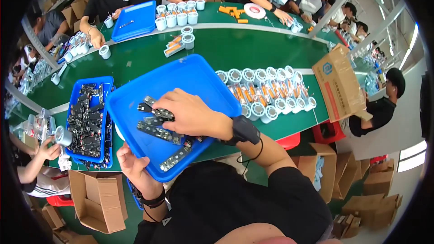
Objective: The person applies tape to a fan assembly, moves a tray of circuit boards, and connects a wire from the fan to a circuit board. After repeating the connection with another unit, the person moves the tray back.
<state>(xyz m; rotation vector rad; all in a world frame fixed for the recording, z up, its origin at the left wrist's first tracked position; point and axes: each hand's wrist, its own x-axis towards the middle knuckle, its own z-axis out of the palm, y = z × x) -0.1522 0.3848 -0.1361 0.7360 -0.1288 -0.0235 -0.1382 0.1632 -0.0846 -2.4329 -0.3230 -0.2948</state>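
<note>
A blue tray [199, 79] is tilted in front of me above the table. My left hand [138, 167] holds it by its near left edge, with part of the fingers hidden at the rim. Inside the tray, my right hand [190, 113] is closed around some narrow black circuit boards [162, 109]. More circuit boards [156, 130] lie beneath its fingers. One separate board [176, 158] rests near the tray's close edge. Others, partly covered by my wrist, lie beside it.
Left of me stands a blue tray [110, 122] heaped with circuit boards. Rows of pale round-ended units with orange parts [260, 92] stand to the right, by a cardboard box [339, 83]. Co-workers sit across the green table [135, 65]; a co-worker's hand [47, 149] holds a cylinder at left.
</note>
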